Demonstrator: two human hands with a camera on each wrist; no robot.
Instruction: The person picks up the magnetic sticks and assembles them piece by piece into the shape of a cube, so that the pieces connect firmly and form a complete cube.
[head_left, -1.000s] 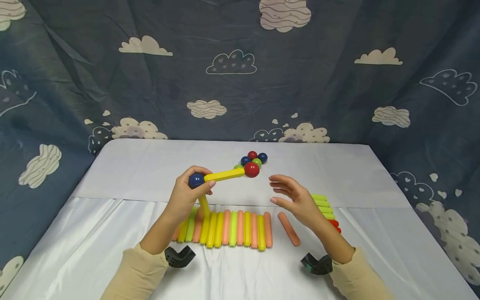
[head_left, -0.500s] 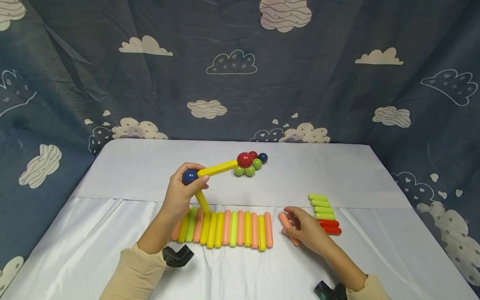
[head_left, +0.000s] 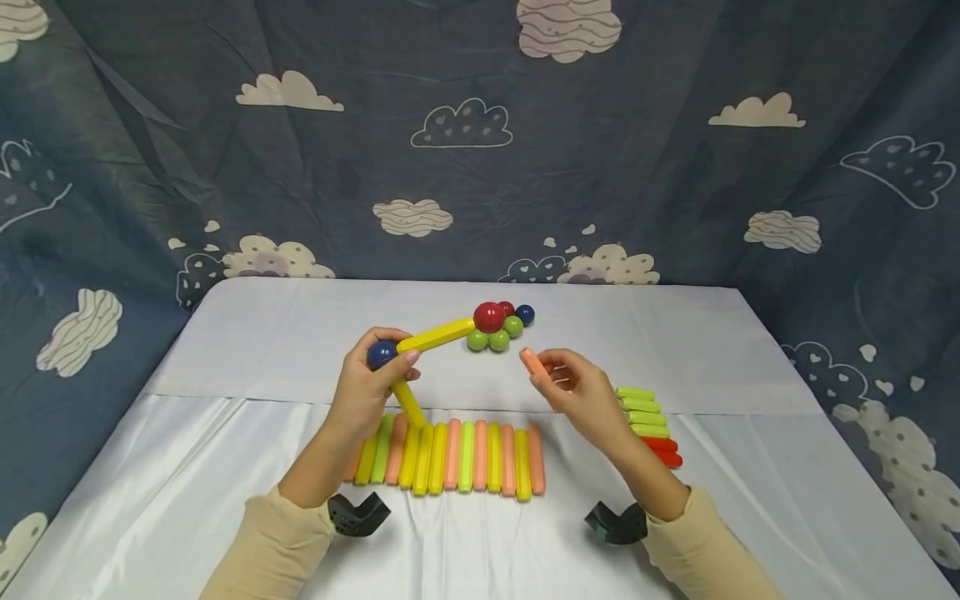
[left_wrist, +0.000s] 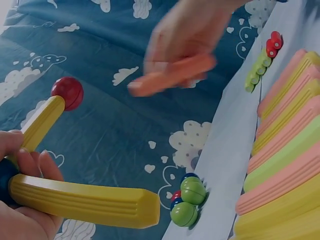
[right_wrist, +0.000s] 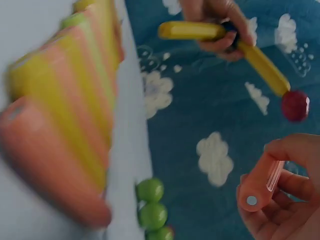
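My left hand [head_left: 358,385] holds a blue ball [head_left: 381,354] in the air. Two yellow magnetic sticks join this ball: an upper stick [head_left: 437,335] reaches right to a large red ball [head_left: 489,317], and a lower stick [head_left: 408,405] slants down with its end bare. Across from it, my right hand [head_left: 587,398] pinches a salmon stick [head_left: 534,365] between thumb and fingers, raised above the table. In the right wrist view a round metal spot shows on the near end of that salmon stick [right_wrist: 257,189]. The stick and the red ball are apart.
A row of yellow, salmon and green sticks [head_left: 467,457] lies below the hands. Small green, red and blue balls [head_left: 498,340] cluster at the back. Green and red sticks [head_left: 647,418] lie stacked side by side at the right. A cloud-patterned curtain [head_left: 465,192] hangs behind the table.
My right hand reached down to the loose salmon stick, took it and lifted it up towards the left. My left hand shifted slightly left with the yellow sticks and balls.
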